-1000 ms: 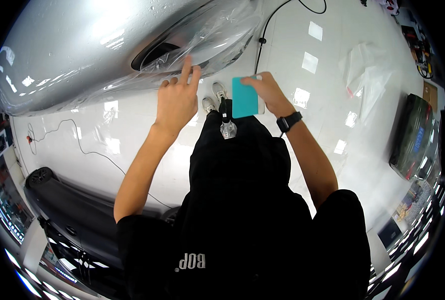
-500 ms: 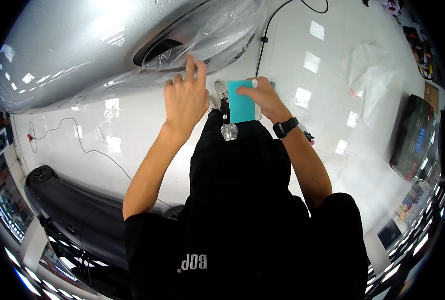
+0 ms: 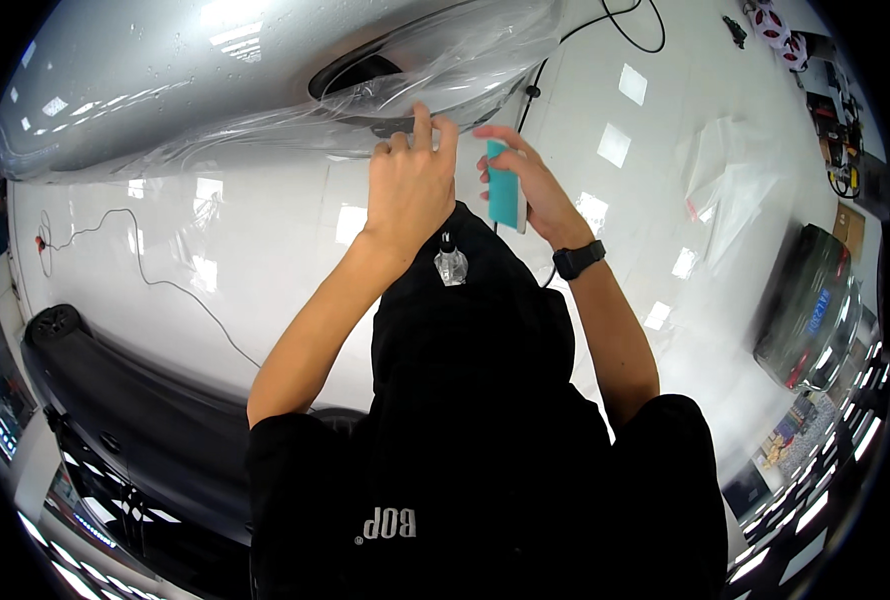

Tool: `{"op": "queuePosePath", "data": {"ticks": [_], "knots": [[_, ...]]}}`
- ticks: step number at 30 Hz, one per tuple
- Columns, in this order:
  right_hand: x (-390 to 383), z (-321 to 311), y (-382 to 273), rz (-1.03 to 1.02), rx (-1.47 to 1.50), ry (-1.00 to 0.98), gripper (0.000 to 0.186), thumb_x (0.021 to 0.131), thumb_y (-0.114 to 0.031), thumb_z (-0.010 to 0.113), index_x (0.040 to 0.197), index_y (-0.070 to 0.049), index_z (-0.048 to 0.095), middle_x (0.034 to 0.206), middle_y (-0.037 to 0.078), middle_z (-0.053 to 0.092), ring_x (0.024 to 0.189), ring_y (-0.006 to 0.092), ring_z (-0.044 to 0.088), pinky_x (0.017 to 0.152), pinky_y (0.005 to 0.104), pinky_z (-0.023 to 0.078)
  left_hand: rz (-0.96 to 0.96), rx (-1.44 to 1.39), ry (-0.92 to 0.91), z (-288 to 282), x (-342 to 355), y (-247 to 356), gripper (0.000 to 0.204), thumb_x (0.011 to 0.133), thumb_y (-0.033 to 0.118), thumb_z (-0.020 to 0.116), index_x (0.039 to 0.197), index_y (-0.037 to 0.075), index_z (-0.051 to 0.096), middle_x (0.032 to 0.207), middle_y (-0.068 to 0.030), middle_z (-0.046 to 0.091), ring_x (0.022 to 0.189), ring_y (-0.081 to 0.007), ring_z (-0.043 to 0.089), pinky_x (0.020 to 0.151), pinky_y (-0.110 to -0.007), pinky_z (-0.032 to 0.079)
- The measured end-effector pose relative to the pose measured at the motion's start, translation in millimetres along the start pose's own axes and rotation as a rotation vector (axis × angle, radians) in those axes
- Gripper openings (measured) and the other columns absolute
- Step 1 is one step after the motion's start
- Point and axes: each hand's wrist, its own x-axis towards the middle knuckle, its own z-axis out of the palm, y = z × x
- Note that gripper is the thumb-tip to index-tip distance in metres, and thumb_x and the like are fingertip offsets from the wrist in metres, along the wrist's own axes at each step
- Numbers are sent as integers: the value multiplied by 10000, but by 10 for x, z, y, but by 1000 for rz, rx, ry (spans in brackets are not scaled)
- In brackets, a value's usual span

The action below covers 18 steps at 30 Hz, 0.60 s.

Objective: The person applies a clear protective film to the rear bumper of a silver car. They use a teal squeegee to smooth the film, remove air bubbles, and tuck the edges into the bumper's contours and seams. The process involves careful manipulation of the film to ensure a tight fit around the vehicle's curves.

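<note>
My left hand (image 3: 412,185) is at the lower edge of a clear plastic film (image 3: 465,60) that drapes over a silver car body panel (image 3: 165,70). Its index finger reaches onto the film, the other visible fingers are bent, and the thumb is hidden. My right hand (image 3: 540,190), with a black watch on the wrist, grips a flat teal squeegee (image 3: 504,190) seen at a slant. The index finger of that hand sticks out toward the film. A dark oval opening (image 3: 355,75) shows in the panel beside the film.
A clear bottle with a black top (image 3: 452,265) is in front of my dark trousers. A black hose (image 3: 535,92) and a thin cable (image 3: 145,270) run over the white floor. A dark car (image 3: 135,420) stands at lower left, a dark bumper-like part (image 3: 810,305) at right, near crumpled clear sheeting (image 3: 730,175).
My left hand has shifted right along the film's edge. The right hand has turned the squeegee from face-on to a slant and stretched out its index finger. The whole view has shifted slightly.
</note>
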Motion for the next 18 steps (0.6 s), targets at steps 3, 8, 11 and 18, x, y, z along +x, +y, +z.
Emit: {"op": "queuePosePath", "data": {"ticks": [3,8,11,18], "knots": [[110,18,49,-393,-322,142,410,895,-22,573,1298,-85,606,1090,105,668,984,194,657,817,332,546,-21,-40,33,-4,-79,15,548,695,127,753,1186,5,543,1464,-212,537,831,-298,691,662,-387,557],[334,226,-178,-1023,-1097,280,275,786,21,675,1048,-63,690,1012,36,681,892,221,678,718,340,563,-84,-91,48,45,-194,24,508,711,144,777,1157,7,576,1471,-199,532,886,-282,685,663,-367,555],[450,308,-254,-1149,-1313,290,251,749,-3,686,988,-78,701,973,9,670,875,212,671,668,337,554,-102,-107,78,97,-210,61,436,719,131,760,1106,11,599,1478,-192,530,854,-273,670,635,-354,543],[621,485,-242,-1215,-1439,252,257,731,-24,686,975,-100,709,927,-7,653,827,194,656,617,329,525,-100,-127,155,252,-303,-24,468,686,100,764,1110,7,588,1487,-174,530,827,-270,638,662,-380,535]]}}
